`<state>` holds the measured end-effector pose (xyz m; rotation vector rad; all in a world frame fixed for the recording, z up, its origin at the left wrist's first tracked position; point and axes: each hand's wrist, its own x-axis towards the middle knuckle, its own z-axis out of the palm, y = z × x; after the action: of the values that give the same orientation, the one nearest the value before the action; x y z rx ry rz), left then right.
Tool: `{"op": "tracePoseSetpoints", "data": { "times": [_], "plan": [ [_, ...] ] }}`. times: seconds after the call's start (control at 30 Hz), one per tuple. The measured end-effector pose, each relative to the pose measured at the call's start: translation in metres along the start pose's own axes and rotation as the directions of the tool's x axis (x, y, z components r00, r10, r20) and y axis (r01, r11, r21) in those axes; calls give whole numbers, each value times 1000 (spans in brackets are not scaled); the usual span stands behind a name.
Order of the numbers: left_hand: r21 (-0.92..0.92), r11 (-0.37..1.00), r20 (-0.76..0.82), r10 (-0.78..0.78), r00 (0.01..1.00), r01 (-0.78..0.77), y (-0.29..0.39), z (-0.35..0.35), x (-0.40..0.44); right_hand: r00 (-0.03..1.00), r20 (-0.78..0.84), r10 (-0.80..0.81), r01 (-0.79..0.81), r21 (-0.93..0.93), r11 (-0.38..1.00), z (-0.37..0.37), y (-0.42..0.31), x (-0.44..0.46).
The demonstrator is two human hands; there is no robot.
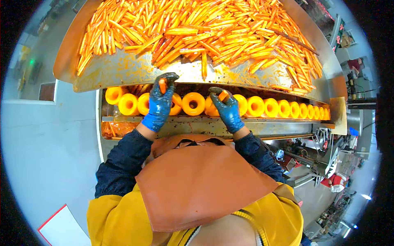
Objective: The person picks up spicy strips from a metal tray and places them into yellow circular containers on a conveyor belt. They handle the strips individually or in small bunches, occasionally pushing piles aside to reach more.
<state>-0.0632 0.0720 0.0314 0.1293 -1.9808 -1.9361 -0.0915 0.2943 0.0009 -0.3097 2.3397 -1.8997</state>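
Observation:
My left hand (161,96), in a blue glove with dark, wet fingertips, is closed on an orange stick (163,85) over the tray's front edge. To its right my right hand (225,105), gloved the same way, pinches another orange stick (223,95). Both hands are above a row of round yellow-orange cups (193,103) with holes in their middles. Beyond them, a heap of orange sticks (197,33) covers much of a metal tray (119,67). The hands are apart from each other.
A metal rail (193,119) runs along the near side of the cups. More orange pieces (121,128) lie at the row's left end. A thin dark rod (295,41) rests on the heap. Machinery and cables (316,160) stand at the right.

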Motion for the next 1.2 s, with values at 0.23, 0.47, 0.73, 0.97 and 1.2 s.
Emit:
{"op": "tracePoseSetpoints", "data": {
  "times": [0.23, 0.47, 0.73, 0.97, 1.2],
  "plan": [
    [163, 983, 256, -119, 959, 79, -43, -12, -25, 998, 67, 21, -27, 98, 995, 8, -18, 2],
    [-82, 959, -64, -275, 959, 270, -34, -54, -14, 981, 164, 106, -115, 46, 992, 14, -17, -2],
    [216, 976, 55, -55, 997, 42, -42, -58, -24, 984, 179, -21, 10, 59, 998, 24, -13, -2],
    [367, 930, 401, -161, 902, 2, 1, -14, -42, 957, 261, 129, -99, -123, 987, 57, -43, -7],
    [248, 958, 41, -158, 987, 143, -24, -78, -27, 986, 144, -82, 128, -346, 929, -63, -20, 36]
  ]
}}
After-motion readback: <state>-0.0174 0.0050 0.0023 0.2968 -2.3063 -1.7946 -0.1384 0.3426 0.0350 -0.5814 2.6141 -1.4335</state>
